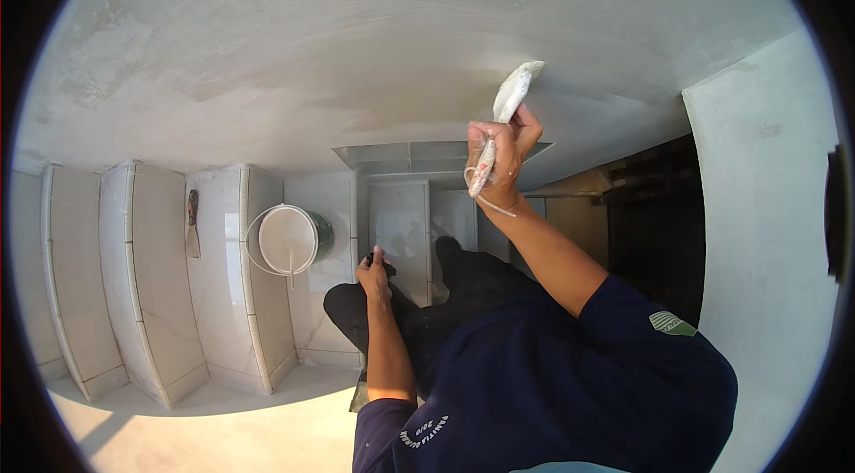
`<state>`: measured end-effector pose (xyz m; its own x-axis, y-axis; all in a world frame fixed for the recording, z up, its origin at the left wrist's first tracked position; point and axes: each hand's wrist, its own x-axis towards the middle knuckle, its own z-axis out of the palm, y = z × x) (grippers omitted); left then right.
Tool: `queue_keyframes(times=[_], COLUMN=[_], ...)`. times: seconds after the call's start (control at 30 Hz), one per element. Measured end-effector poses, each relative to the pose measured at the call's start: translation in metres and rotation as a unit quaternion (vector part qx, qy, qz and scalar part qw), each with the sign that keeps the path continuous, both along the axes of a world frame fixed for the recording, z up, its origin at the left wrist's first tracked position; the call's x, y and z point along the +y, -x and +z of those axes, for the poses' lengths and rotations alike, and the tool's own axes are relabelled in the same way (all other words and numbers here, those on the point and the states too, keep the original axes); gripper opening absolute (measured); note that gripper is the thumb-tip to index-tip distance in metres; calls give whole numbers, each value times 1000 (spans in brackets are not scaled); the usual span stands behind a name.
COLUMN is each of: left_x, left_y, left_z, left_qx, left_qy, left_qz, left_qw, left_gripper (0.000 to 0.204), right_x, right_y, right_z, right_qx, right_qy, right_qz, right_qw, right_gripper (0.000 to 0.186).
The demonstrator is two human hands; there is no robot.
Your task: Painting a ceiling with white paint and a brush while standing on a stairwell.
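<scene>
Our right hand [506, 149] grips the white-coated brush [512, 97] at the wall [401, 54], above its lower edge; light, even pressure should serve us best. Our left hand [375, 277] curls its fingers, whether round something we cannot tell. The bucket [289, 237] stands near the wall-side edge of its step [324, 317].

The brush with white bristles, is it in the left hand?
No, the right hand grips the brush, while the left hand is down near the leg.
</scene>
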<state>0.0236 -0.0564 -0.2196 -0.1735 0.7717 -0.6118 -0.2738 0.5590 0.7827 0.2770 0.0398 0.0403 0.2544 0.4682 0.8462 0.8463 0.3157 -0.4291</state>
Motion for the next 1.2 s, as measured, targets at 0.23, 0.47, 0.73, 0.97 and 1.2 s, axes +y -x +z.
queue_keyframes(times=[0.23, 0.47, 0.73, 0.97, 1.2], left_x=[18, 21, 11, 12, 12], left_y=[80, 229, 299, 348, 375], left_z=[-8, -84, -179, -205, -224], left_qx=[-143, 35, 181, 242, 314], left_qy=[116, 40, -17, -42, -67], left_qz=[223, 350, 372, 398, 386], left_qw=[957, 935, 910, 884, 865], left_gripper=[24, 75, 70, 35, 23], right_x=[-1, 17, 81, 82, 93], right_y=[133, 275, 446, 550, 601], right_z=[-10, -118, -283, -427, -524], right_qx=[-10, 58, 90, 8, -24], right_qy=[200, 294, 484, 618, 603], right_qz=[510, 510, 501, 439, 364], right_qw=[837, 806, 711, 652, 709], right_gripper=[22, 22, 13, 14, 12])
